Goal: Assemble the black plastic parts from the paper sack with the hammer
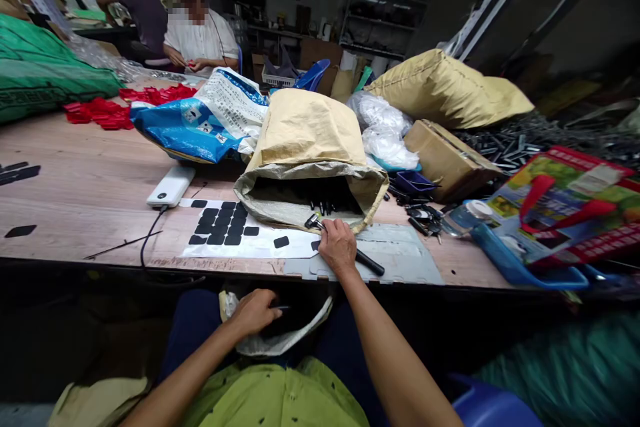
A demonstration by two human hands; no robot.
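My right hand is closed around a small part with a shiny metal end, at the mouth of a tan woven sack lying on the table. Dark parts show inside that sack. Just beyond my right hand, a black handle rests on a grey sheet. My left hand is low, over an open sack on my lap, its fingers curled around a dark thin piece that is mostly hidden. Black rounded pads lie in rows on white paper left of my right hand.
A white power bank with a cable lies left of the paper. Blue-white sack and red parts sit behind. At right are a wooden box, a clear jar and a colourful bag. Two people sit at the back left.
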